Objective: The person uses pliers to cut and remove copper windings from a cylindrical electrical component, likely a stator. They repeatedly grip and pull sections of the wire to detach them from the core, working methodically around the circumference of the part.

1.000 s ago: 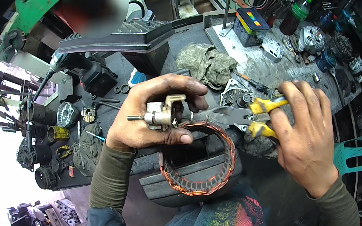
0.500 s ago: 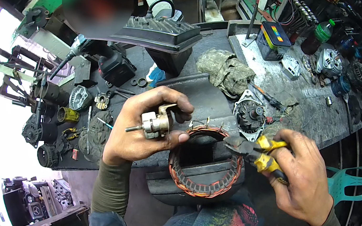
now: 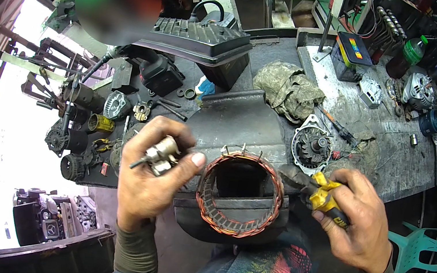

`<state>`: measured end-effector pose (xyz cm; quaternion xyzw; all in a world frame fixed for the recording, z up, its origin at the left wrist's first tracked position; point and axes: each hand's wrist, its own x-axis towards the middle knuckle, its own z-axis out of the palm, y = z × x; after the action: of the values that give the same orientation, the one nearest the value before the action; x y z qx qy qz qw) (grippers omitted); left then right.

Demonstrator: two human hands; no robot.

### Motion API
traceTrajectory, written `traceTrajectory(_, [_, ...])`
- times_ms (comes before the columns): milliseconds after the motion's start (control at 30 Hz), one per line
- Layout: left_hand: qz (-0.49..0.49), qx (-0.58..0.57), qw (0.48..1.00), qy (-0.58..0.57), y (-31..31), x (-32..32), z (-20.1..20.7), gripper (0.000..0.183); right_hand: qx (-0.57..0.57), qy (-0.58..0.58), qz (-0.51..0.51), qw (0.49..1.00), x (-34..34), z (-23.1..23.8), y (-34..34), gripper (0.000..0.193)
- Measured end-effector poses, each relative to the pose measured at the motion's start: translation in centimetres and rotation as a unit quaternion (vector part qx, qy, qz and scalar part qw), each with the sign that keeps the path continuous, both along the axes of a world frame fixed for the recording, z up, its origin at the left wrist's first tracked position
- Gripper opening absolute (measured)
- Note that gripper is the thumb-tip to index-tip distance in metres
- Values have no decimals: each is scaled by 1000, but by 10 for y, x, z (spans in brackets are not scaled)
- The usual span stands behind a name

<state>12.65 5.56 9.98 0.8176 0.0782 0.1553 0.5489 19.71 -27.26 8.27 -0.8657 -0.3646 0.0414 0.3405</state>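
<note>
My left hand (image 3: 148, 188) is closed around a small silvery metal part (image 3: 162, 153) with a thin stud sticking out; the fingers hide some of it. A pair of pliers with yellow-and-black handles (image 3: 327, 201) is gripped in my right hand (image 3: 359, 228), its dark jaws pointing left. Between my hands a ring-shaped stator (image 3: 234, 227) with copper windings rests on a dark curved support (image 3: 232, 124). Several short wire ends stand up from its upper rim. The plier jaws are close to the ring's right side; I cannot tell whether they touch it.
Behind the ring lie a crumpled cloth (image 3: 288, 90) and an alternator housing (image 3: 310, 144). A battery (image 3: 351, 55) and a dark bottle with a green cap (image 3: 406, 57) stand at the back right. A black lidded case (image 3: 197, 42) is behind, loose parts left, a turquoise stool (image 3: 424, 249) right.
The view has shifted, with the bench appearing further right. My left hand has tilted the metal part and moved slightly left of the ring. The plier jaws are further from the ring's top.
</note>
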Motion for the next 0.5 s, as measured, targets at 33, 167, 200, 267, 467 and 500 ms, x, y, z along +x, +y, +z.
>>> traceTrajectory(33, [16,-57,998,36,2,-4,4,22,-2,5,-9,1000,5,-3,-5,32])
traceTrajectory(167, [-17,-83,994,75,4,-11,15,27,-40,11,-182,982,38,-56,-37,27])
traceTrajectory(200, [-4,-48,992,114,0,-12,16,24,-55,13,-241,969,49,-80,-47,27])
traceTrajectory(267, [2,41,993,107,-12,-10,14,19,-98,-24,-324,941,63,-132,-68,28])
traceTrajectory(467, [-33,94,987,128,-19,1,17,21,-154,-45,-330,930,80,-211,-87,40])
traceTrajectory(500, [-41,85,988,119,-17,1,17,20,-207,-44,-329,920,80,-201,-81,41])
